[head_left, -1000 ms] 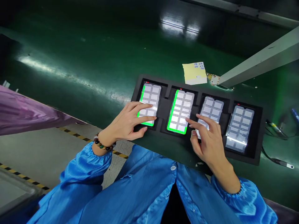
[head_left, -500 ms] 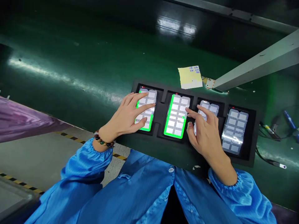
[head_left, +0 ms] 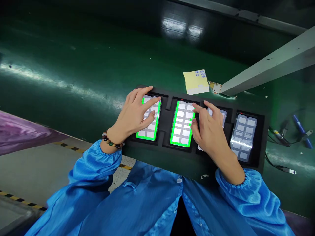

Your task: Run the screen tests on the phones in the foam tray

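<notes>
Smartphones lie face up in the recesses of a black tray point(head_left: 167, 119). My left hand point(head_left: 134, 113) is spread over the leftmost phone point(head_left: 147, 132), its index fingertip at the screen's upper right corner. Green bands edge that phone's white-and-grey grid. My right hand point(head_left: 209, 126) has its fingers apart, with the index fingertip at the upper right edge of the second phone point(head_left: 181, 126), whose grid is also bordered in green. Under my right hand, a third phone point(head_left: 222, 114) is mostly hidden. The rightmost phone point(head_left: 243, 137) shows a dimmer grid without green.
The tray rests on a green bench top point(head_left: 86, 75) near its front edge. Behind it are a yellow sticky note point(head_left: 196, 82) with writing and a grey slanted post point(head_left: 265, 65). To the right lie cables point(head_left: 283, 168) and a blue pen point(head_left: 302, 131).
Both index fingers have slid upward along the right edges of the first two phones. Green now runs further up those edges and across the tops. The view has shifted slightly.
</notes>
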Tool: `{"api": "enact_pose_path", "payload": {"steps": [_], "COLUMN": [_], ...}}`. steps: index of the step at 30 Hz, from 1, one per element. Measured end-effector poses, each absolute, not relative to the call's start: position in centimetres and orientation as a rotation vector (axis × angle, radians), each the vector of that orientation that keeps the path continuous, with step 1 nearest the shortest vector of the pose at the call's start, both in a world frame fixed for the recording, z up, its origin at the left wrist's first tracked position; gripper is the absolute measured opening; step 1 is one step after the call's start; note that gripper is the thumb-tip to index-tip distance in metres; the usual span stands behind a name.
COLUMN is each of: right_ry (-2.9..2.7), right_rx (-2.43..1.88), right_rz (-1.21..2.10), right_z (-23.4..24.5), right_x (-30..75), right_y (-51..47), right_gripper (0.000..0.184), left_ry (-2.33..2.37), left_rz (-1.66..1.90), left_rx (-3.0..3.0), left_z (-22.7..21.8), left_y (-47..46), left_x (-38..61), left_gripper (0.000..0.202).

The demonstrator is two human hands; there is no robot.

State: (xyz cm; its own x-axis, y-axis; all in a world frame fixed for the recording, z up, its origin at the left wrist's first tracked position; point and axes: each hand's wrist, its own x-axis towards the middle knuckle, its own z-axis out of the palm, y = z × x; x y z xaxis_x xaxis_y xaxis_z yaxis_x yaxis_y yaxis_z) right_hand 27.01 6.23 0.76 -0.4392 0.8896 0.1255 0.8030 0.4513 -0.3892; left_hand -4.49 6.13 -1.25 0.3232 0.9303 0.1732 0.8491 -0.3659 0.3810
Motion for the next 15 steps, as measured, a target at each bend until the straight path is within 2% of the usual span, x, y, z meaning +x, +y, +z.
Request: {"api": "enact_pose_path", "payload": {"steps": [8, 15], "right_ry": [-2.498, -2.399], "right_rx": [-1.289, -1.470], "right_rz": [0.344, 0.332], "right_z": [0.7, 0.9], "right_x": [23.2, 25.7], "right_y": [6.9, 6.5], "right_gripper": [0.034, 0.037], "left_ry": [2.021, 1.922], "left_rz": [0.613, 0.554], "left_rx": [2.204, 2.279], "left_z": [-1.3, -1.0], "left_y": [4.4, 4.9], "left_x": [-5.5, -4.7], "left_gripper": [0.041, 0.042]}}
